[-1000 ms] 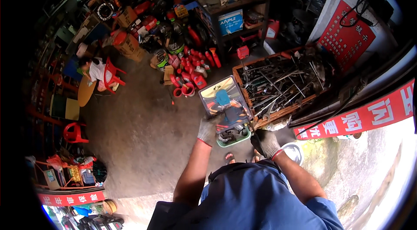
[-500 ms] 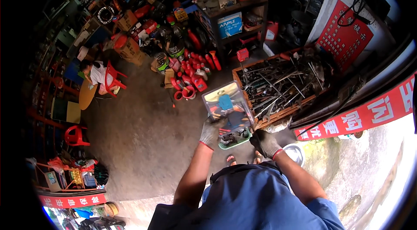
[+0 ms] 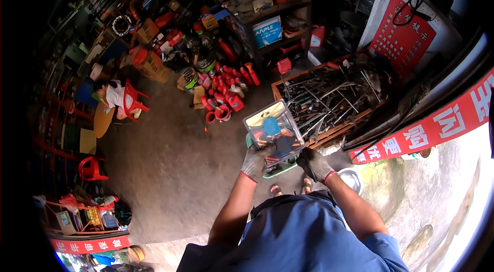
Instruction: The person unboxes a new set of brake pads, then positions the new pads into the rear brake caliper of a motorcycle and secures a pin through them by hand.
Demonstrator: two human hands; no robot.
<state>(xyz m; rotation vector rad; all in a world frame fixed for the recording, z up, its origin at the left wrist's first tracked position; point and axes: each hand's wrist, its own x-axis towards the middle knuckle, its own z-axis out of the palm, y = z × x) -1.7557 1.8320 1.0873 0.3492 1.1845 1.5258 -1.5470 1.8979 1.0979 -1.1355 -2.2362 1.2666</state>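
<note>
Between my two gloved hands is a clear plastic box [image 3: 253, 122] with a blue item and several dark and orange-marked pieces inside; the pieces are too small to name. My left hand [image 3: 257, 162] grips its near left corner, fingers wrapped at the rim. At the near right corner my right hand [image 3: 315, 166] has its dark-palmed fingers closed on the edge. Both gloves are grey with red cuffs. Under the box a green tray [image 3: 282, 170] shows in part, mostly hidden by the box.
A wooden crate [image 3: 329, 141] full of metal tools stands just right of the box. Red bottles [image 3: 234, 101] crowd the floor ahead. A white basin [image 3: 352, 181] lies by my right forearm. A person [image 3: 117, 98] sits on a red chair [image 3: 136, 98] at far left.
The box has shifted slightly nearer and down, both hands still on it. My left hand has moved a little to the right along its near side.
</note>
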